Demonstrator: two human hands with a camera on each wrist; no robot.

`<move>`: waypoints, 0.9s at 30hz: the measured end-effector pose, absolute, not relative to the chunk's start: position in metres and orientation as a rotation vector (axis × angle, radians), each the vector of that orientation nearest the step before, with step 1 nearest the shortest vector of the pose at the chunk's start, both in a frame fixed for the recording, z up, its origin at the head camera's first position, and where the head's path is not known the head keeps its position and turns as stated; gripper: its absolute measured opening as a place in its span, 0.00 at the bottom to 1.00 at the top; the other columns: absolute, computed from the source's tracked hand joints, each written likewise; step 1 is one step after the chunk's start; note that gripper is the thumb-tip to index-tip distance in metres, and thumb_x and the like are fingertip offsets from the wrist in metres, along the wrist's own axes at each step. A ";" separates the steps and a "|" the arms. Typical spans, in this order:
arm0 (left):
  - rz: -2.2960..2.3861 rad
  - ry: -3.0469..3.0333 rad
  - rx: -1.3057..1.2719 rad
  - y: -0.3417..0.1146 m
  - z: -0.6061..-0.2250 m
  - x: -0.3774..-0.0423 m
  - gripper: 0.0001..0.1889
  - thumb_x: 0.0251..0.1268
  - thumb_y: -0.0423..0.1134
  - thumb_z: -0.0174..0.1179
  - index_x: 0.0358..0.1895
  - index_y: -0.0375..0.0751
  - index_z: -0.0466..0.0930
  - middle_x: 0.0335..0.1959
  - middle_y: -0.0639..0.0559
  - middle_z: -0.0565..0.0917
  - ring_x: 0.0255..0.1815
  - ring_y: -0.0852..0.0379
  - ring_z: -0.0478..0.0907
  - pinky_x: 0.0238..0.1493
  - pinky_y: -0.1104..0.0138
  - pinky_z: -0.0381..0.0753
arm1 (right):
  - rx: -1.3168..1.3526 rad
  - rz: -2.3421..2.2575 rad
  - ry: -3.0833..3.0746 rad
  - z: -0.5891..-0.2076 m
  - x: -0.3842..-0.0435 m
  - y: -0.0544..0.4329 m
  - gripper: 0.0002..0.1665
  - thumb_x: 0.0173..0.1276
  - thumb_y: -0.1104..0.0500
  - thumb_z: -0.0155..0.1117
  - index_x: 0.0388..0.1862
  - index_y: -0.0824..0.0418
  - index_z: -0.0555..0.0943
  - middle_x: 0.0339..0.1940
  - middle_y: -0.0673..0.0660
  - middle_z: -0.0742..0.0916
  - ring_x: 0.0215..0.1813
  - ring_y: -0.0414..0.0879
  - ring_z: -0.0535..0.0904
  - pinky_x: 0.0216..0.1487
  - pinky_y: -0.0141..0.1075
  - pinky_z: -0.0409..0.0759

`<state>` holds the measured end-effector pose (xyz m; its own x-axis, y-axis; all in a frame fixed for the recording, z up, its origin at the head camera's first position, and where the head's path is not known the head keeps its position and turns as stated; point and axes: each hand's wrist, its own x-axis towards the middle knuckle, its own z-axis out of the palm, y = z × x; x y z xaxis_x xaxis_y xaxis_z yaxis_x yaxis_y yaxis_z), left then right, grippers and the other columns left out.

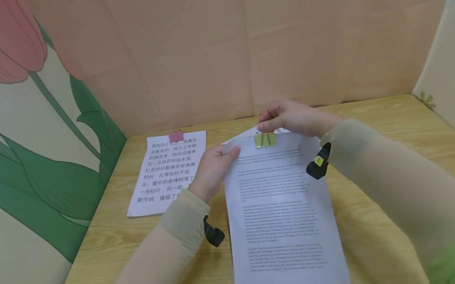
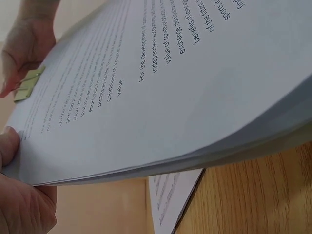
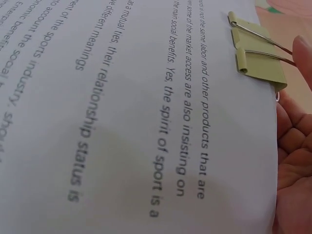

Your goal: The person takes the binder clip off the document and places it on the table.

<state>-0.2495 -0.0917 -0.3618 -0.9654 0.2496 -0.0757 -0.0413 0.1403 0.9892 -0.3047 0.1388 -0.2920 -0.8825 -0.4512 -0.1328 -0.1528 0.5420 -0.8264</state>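
A stack of printed sheets (image 1: 281,213) is held up at its top edge, tilted toward me. My left hand (image 1: 214,169) grips its upper left corner, thumb on the front and fingers behind. A yellow-green binder clip (image 1: 265,140) sits over the middle of the top edge. In the right wrist view the clip (image 3: 258,53) has its front wire handle lying out past the paper's edge. My right hand (image 1: 289,118) pinches the clip's wire handles from above, its thumb (image 3: 303,56) at the front wire. The back handle is mostly hidden.
To the left, another stack of sheets (image 1: 164,173) with large Chinese print lies on the wooden table (image 1: 147,257), a pink binder clip (image 1: 176,136) on its top edge. More white paper (image 1: 249,133) shows behind the held stack. A peach cloth backdrop (image 1: 245,37) rises behind the table.
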 end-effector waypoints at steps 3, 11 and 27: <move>1.903 2.195 0.199 -0.092 -0.362 -0.250 0.16 0.71 0.51 0.54 0.45 0.44 0.84 0.40 0.49 0.87 0.41 0.52 0.84 0.50 0.60 0.79 | -0.480 -1.282 2.458 -0.293 -0.305 0.138 0.22 0.63 0.47 0.69 0.47 0.61 0.79 0.46 0.57 0.82 0.53 0.51 0.70 0.58 0.46 0.61; 1.925 2.172 0.179 -0.094 -0.364 -0.253 0.16 0.72 0.49 0.54 0.48 0.42 0.83 0.41 0.49 0.87 0.42 0.52 0.84 0.51 0.60 0.79 | -0.477 -1.317 2.476 -0.291 -0.307 0.141 0.19 0.66 0.52 0.66 0.49 0.63 0.78 0.48 0.58 0.81 0.55 0.52 0.70 0.64 0.51 0.59; 1.956 2.158 0.183 -0.094 -0.366 -0.254 0.16 0.72 0.47 0.54 0.49 0.40 0.82 0.40 0.48 0.87 0.41 0.51 0.85 0.49 0.62 0.80 | -0.412 -1.417 2.488 -0.281 -0.310 0.174 0.25 0.68 0.50 0.64 0.54 0.67 0.74 0.51 0.61 0.79 0.58 0.56 0.69 0.64 0.55 0.60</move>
<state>-0.2537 -0.0939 -0.3660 -0.9674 0.2400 -0.0808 -0.0568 0.1050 0.9928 -0.3101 0.1742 -0.2809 -0.9294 -0.3616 -0.0741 -0.1207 0.4875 -0.8647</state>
